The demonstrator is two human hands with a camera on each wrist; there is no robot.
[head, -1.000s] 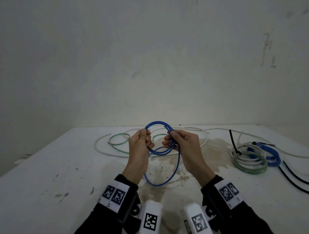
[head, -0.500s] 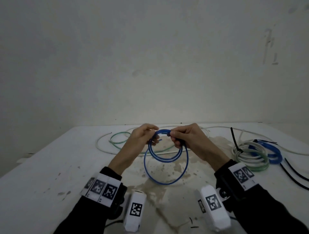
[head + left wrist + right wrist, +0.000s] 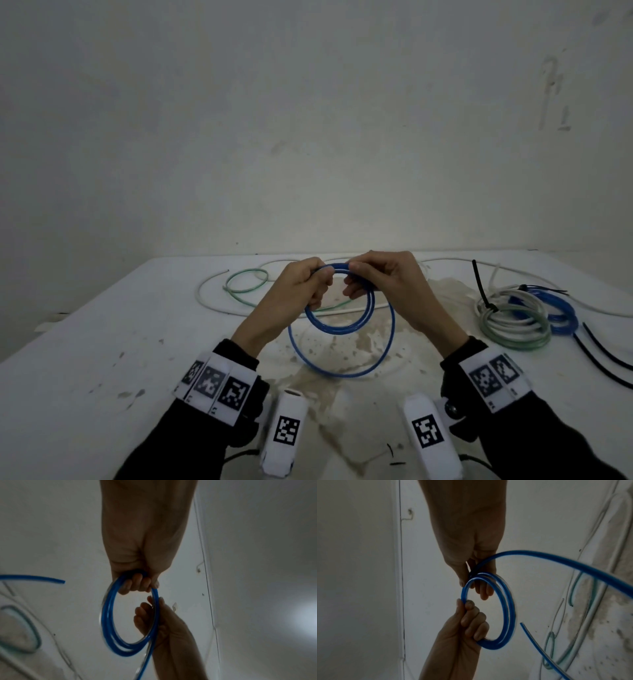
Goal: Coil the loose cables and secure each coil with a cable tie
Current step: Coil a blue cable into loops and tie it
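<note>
Above the middle of the white table (image 3: 102, 342) I hold a blue cable (image 3: 339, 330) in both hands. It is wound into a few loops that hang down from my fingers, and the widest loop reaches almost to the table. My left hand (image 3: 318, 281) grips the top left of the coil, with fingers (image 3: 137, 584) curled round the strands (image 3: 106, 615). My right hand (image 3: 359, 277) pinches the top right, its fingers (image 3: 481, 586) wrapped over the loops (image 3: 506, 615). One free cable end (image 3: 522, 624) sticks out beside the coil.
On the right lies a white and green coil (image 3: 513, 325) closed by a black cable tie (image 3: 483, 291), with a blue coil (image 3: 561, 317) behind it. Loose black ties (image 3: 603, 356) lie at the right edge. A loose green cable (image 3: 246, 284) and a white cable (image 3: 212, 301) sprawl behind my hands.
The coil stood upright between my hands a second ago. It now hangs below them, and both hands have turned palm-down and shifted their hold to its top.
</note>
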